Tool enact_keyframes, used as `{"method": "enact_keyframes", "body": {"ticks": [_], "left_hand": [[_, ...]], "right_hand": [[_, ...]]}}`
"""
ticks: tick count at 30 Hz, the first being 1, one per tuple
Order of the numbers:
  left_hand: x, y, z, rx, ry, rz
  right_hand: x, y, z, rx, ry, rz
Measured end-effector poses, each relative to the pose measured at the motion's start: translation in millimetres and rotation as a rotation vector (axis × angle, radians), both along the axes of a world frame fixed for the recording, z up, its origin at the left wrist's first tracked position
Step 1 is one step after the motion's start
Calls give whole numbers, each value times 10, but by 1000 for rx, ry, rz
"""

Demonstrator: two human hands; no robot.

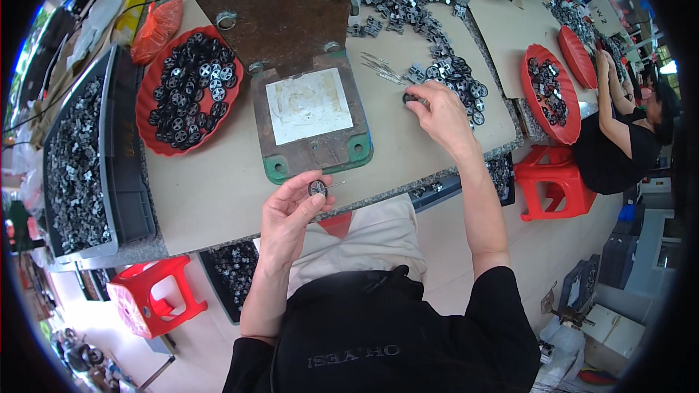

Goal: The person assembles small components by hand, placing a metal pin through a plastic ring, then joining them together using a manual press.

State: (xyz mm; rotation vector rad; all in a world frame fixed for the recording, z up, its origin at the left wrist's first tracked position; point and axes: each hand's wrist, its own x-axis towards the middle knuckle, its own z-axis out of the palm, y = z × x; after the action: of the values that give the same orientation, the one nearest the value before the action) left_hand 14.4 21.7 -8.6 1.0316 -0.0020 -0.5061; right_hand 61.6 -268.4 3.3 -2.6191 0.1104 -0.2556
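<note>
Above the table's front edge, my left hand pinches a small black toy wheel with a silver spoked face. A thin metal axle sticks out to the right beside that wheel. Farther right, the fingers of my right hand are closed on another small black wheel, partly covered by them. Just beyond that hand lie a heap of loose wheels and several thin metal axles. Between my hands stands a press base with green corners, topped by a worn white pad.
A red bowl of wheels stands left of the press, beside a grey crate of small parts. Small grey parts spread across the back. At right are another red bowl, a red stool and a seated person.
</note>
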Motion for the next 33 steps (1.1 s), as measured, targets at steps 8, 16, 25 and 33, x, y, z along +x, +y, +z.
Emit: {"method": "enact_keyframes", "body": {"ticks": [8,16,25,33], "left_hand": [[-7,34,-27,-3,20,17],[-19,23,7,17,28,5],[-28,66,-23,15,53,11],[-42,-11,38,-21,52,22]], "right_hand": [[135,-78,30,68,-42,26],[1092,-428,96,20,211,-25],[965,-541,159,-234,434,273],[507,-389,401,31,99,202]]}}
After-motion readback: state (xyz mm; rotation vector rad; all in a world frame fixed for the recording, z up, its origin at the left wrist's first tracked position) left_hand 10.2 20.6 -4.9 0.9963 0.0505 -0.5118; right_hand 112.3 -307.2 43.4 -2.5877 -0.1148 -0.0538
